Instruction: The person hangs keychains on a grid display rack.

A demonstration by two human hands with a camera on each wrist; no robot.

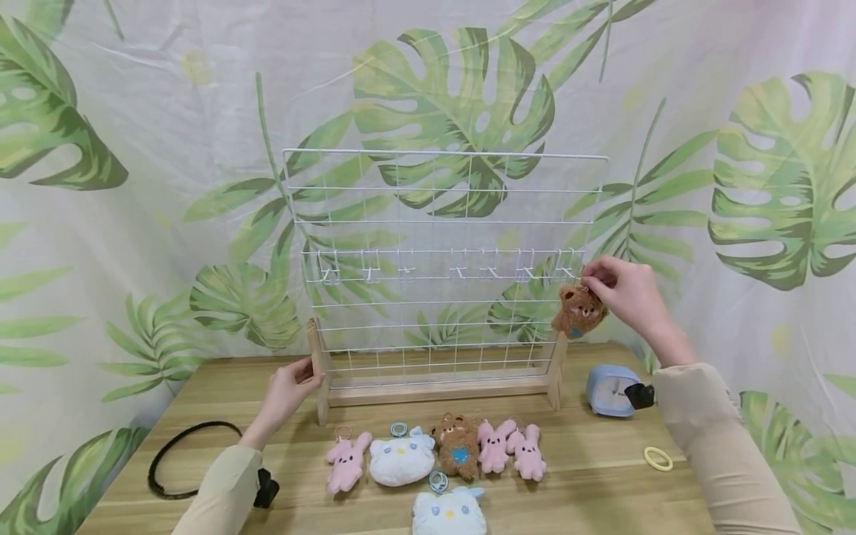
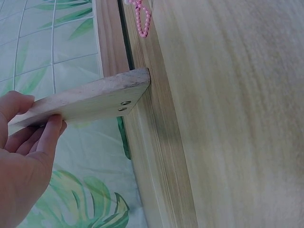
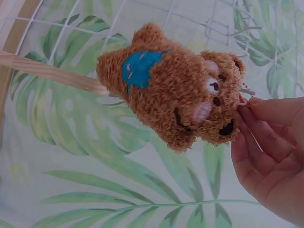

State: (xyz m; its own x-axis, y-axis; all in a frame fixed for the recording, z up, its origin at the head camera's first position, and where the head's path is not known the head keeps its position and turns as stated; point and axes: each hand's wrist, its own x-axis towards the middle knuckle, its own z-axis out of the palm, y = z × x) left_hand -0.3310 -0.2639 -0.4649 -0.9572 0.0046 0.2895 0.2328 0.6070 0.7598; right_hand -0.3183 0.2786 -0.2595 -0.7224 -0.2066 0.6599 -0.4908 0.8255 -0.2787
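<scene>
My right hand (image 1: pixel 628 297) pinches the small ring at the top of a brown bear plush keychain (image 1: pixel 580 310). The bear hangs beside the right end of a white wire grid rack (image 1: pixel 444 156), near the rightmost hook (image 1: pixel 565 271). In the right wrist view, the bear (image 3: pixel 166 85) shows a blue belly patch, and thumb and fingers meet at its ring. My left hand (image 1: pixel 286 390) holds the rack's left wooden upright (image 1: pixel 318 371). Seen from the left wrist, thumb and fingers lie on either side of that upright (image 2: pixel 95 97).
In front of the rack lie pink bunny plushes (image 1: pixel 348 462), white cat plushes (image 1: pixel 403 457) and another brown bear (image 1: pixel 458 446). A blue clock (image 1: pixel 610 390) and a yellow ring (image 1: pixel 658 458) are at right. A black loop (image 1: pixel 154 464) lies at left.
</scene>
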